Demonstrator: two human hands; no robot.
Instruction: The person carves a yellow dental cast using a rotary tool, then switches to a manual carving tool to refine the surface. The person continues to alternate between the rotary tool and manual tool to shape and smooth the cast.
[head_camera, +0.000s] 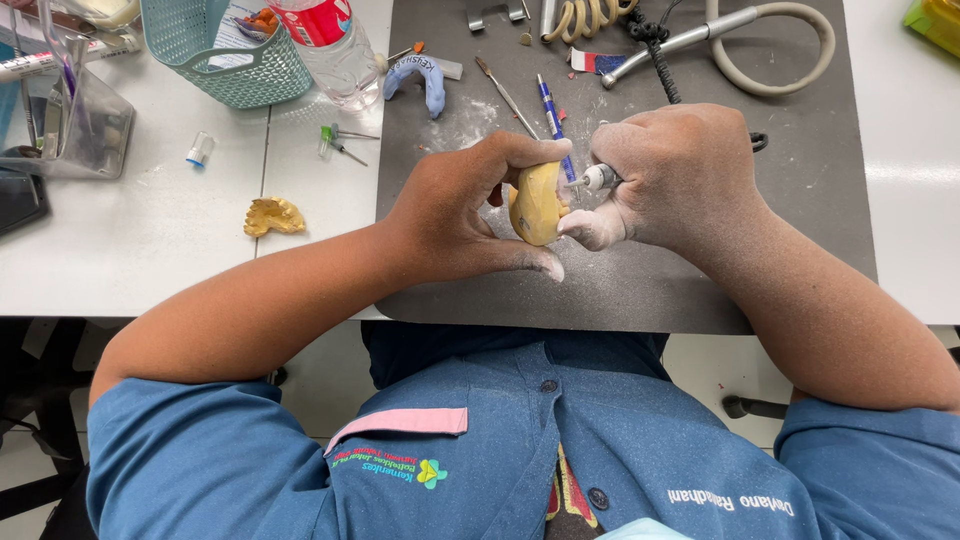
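White tabletop carries a dark mat (800, 240) dusted with pale powder. Over its middle the left hand (455, 215) is curled tight around a yellow cast (535, 203), thumb and fingers clamping it on edge. The right hand (670, 175) is closed on a handpiece (600, 178), its tip touching the cast's right side; the fingertips are white with dust. Judging by the powder, some trimming is done, though how much remains cannot be told. At left, well apart, lies a second yellow cast (273, 215); farther off are a teal basket (225, 60) and a bottle (335, 45).
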